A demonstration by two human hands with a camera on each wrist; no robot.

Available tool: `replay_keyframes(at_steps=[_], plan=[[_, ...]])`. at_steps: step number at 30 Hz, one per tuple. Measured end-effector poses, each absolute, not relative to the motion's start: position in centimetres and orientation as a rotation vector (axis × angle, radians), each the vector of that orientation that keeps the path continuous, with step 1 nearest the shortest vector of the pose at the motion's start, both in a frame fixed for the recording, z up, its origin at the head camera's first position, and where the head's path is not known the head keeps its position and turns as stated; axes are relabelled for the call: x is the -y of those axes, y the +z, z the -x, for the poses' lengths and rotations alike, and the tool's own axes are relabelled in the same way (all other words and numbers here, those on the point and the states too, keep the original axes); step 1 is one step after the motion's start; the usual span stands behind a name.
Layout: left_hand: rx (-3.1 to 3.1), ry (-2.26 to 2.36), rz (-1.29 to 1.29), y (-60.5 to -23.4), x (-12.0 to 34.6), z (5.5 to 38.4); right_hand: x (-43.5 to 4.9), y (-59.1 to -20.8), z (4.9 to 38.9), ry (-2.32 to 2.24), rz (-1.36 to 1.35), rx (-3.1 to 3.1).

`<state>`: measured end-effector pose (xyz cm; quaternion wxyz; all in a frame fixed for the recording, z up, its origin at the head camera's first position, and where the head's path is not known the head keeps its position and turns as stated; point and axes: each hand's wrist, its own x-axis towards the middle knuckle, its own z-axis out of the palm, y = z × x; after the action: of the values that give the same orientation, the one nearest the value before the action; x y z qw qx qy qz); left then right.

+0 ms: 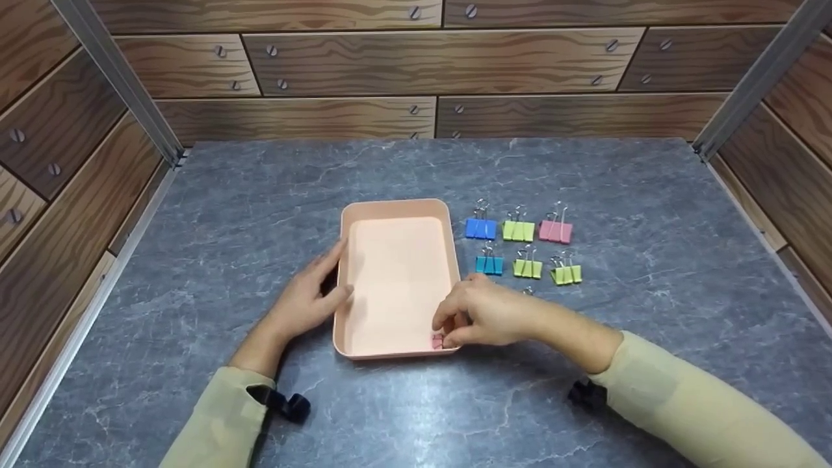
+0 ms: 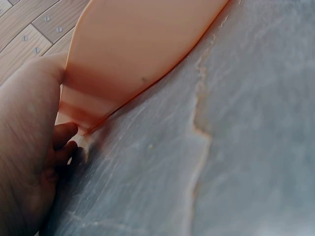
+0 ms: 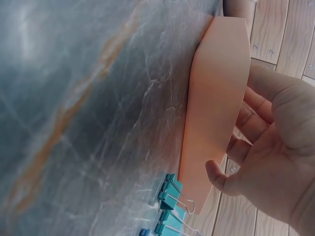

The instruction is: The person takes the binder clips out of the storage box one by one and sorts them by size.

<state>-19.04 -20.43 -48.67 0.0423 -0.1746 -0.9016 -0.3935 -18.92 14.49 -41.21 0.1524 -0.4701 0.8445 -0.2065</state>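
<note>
A peach-coloured tray [image 1: 396,354] lies on the table. My left hand [image 1: 302,302] grips its left wall, the thumb over the rim and fingers along the outside; the left wrist view shows that wall of the tray [image 2: 142,44] close up. At the near right corner inside the tray, my right hand [image 1: 491,312] pinches a small pink binder clip [image 1: 437,341], partly covered by the fingers. In the right wrist view the right hand [image 3: 280,142] reaches over the tray's wall [image 3: 216,93], and the clip is hidden.
Right of the tray stand binder clips in rows: blue [image 1: 481,229], yellow-green [image 1: 519,231] and pink [image 1: 556,231] behind, teal [image 1: 489,264] and two yellow-green [image 1: 527,268] in front. Another clip's handle [image 1: 528,290] shows behind the right wrist. Wood-patterned panels [image 1: 442,62] border the table.
</note>
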Motion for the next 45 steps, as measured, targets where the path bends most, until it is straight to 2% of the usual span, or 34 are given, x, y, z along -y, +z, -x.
replay_keyframes(at_steps=[18,45], plan=[[2.738,-1.222,0.539,-48.8,20.3,19.1,-14.3,-41.9,19.8,-0.735,1.483,-2.283],[2.75,-1.221,0.538,-48.6,20.2,19.2,-13.8,-42.3,19.6,-0.81,1.413,-2.37]])
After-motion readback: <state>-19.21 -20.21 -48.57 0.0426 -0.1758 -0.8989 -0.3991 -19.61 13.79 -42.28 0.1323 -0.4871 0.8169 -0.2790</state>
